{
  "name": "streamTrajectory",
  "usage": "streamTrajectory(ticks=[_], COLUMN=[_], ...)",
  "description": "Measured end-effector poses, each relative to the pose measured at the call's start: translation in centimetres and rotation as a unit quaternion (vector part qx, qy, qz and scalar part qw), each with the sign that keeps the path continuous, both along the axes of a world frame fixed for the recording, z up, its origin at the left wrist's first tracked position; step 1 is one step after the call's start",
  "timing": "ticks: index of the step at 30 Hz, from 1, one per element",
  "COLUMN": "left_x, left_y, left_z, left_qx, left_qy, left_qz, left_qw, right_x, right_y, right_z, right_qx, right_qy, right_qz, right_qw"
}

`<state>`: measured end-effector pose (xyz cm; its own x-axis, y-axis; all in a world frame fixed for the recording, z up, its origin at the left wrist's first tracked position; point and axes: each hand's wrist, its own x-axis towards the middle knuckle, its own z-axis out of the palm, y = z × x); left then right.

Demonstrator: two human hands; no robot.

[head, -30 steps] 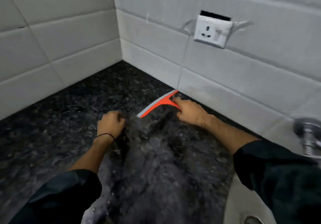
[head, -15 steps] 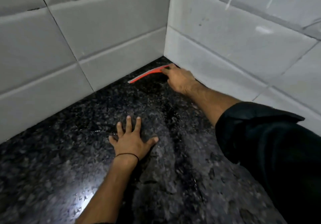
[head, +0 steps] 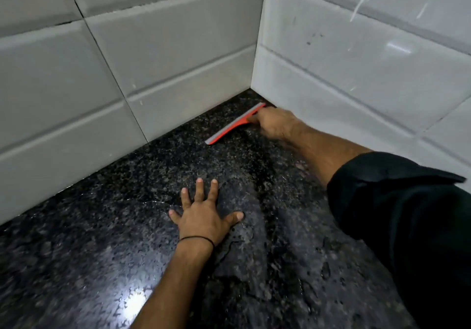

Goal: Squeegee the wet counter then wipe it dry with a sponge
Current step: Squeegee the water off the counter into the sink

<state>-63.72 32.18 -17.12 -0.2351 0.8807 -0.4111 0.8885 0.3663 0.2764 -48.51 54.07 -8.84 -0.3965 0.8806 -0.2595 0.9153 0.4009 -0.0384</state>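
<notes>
right hand (head: 274,124) is wrapped around the handle of the red squeegee (head: 235,123), fingers curled shut on it, reaching deep into the far corner at about 1 o'clock in the head view. the blade lies on the dark granite counter (head: 107,239), long axis running from roughly 1 o'clock down toward 7 o'clock, near parallel to the left tiled wall (head: 127,73), its far tip almost in the corner where the two walls meet. the handle itself is hidden under the fingers.

left hand (head: 204,221) is flat on the counter, fingers splayed, holding nothing, well apart from the blade at about 6 o'clock from it. reads as a brace for the long reach.

water film and streaks cover the stone between the blade and the body, heaviest at 4 to 5 o'clock. no sponge in view.

judgement: squeegee step is early. the pull should go square to the blade axis, back toward 4 to 5 o'clock. the braced palm sits near that path and may need to lift.
</notes>
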Motion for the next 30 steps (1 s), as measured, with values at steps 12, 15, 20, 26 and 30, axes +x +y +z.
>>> streamTrajectory(ticks=[12,15,20,26,30], left_x=[3.8,6.0,6.6,1.1,-3.2], left_y=[-6.6,-10.5,-15.0,-17.6,-18.3], left_z=[3.8,4.1,4.0,3.7,3.6], left_qx=[0.057,0.062,0.066,0.070,0.017], left_qy=[0.004,-0.011,-0.023,0.021,0.035], left_qz=[-0.033,-0.043,-0.048,0.015,0.080], left_qw=[0.998,0.997,0.996,0.997,0.996], right_x=[23.5,26.9,28.2,23.0,15.7], right_y=[-24.1,-28.6,-31.7,-30.4,-27.2], right_z=[3.3,3.8,5.6,6.9,6.7], right_qx=[-0.054,-0.053,-0.045,-0.019,-0.035], right_qy=[-0.093,-0.108,-0.121,-0.028,0.081], right_qz=[-0.112,-0.136,-0.121,-0.109,-0.067], right_qw=[0.988,0.983,0.984,0.993,0.994])
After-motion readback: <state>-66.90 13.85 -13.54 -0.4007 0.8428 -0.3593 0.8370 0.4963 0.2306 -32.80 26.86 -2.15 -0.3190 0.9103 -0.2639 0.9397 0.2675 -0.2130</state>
